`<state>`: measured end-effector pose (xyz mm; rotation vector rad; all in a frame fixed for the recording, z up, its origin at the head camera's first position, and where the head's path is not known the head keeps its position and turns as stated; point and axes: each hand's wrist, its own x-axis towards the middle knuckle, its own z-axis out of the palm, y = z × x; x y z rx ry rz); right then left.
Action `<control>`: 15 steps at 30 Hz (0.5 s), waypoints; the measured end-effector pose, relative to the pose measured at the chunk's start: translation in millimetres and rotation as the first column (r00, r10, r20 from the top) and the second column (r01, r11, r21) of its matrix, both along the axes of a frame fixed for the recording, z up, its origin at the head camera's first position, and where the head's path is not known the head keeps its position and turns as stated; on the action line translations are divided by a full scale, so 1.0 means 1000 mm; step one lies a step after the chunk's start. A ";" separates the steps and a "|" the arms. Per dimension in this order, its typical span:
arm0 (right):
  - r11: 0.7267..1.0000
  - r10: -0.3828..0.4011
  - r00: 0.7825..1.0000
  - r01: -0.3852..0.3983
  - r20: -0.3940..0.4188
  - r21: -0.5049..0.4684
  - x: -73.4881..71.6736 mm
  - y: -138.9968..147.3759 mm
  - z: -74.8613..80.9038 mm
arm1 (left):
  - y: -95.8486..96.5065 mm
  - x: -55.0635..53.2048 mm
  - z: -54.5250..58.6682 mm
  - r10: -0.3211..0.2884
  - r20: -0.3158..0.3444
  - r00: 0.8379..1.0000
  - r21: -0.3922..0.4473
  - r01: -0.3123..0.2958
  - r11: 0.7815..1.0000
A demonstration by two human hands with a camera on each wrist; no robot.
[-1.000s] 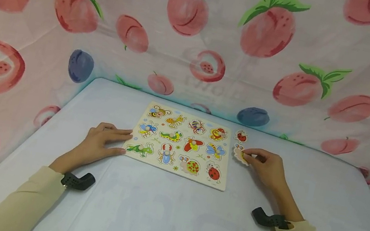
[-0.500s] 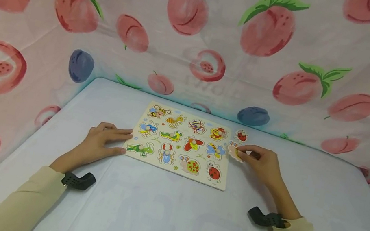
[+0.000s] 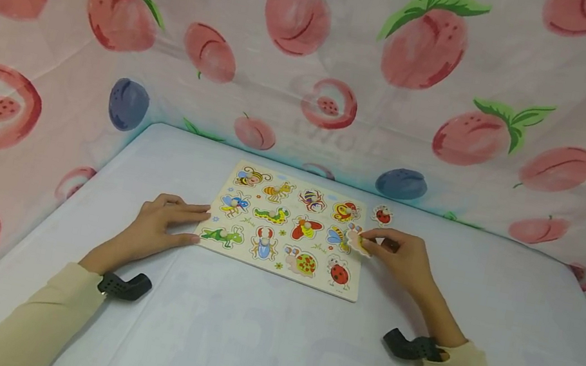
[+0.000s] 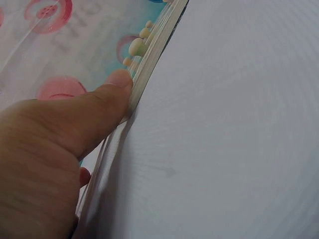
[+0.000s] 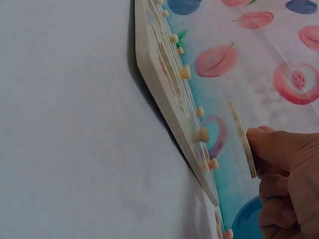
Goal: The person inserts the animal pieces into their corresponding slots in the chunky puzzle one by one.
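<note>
A snail puzzle piece [image 3: 355,240] is pinched by the thumb and fingers of my right hand [image 3: 400,257], over the right edge of a wooden knob puzzle board [image 3: 320,279]. In the right wrist view the held piece [image 5: 242,142] is seen edge-on, raised off the board. My left hand [image 3: 165,222] rests at the board's left side with fingers extended. Its thumb [image 4: 107,99] touches the board's edge near the corner. A snail picture [image 3: 300,263] and a ladybug picture [image 3: 338,273] show no knobs in the front row.
A loose ladybug piece [image 3: 382,215] lies on the white tabletop [image 3: 241,344] beyond the board's right edge. Several knobbed insect pieces, such as a green caterpillar [image 3: 271,214], sit in the board. A fruit-printed cloth [image 3: 284,96] stands behind and to the left.
My right hand has moved left with the snail piece, from beside the board to over its right edge, now partly covering the blue-winged insect. The left hand and the board have stayed put.
</note>
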<state>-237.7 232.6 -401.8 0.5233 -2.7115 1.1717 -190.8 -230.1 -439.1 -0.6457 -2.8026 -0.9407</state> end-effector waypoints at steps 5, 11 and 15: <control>0.999 0.043 0.999 -0.043 0.005 -0.014 0.002 -0.009 0.002 | 0.000 0.001 0.001 0.001 -0.001 1.000 0.001 -0.001 1.000; 0.997 0.070 0.997 -0.069 0.023 -0.032 0.006 -0.019 0.004 | 0.000 0.001 0.002 -0.001 -0.004 1.000 -0.005 0.001 1.000; 0.994 0.099 0.995 -0.097 0.034 -0.060 0.008 -0.025 0.003 | 0.001 0.001 0.003 0.002 0.006 1.000 -0.007 -0.002 1.000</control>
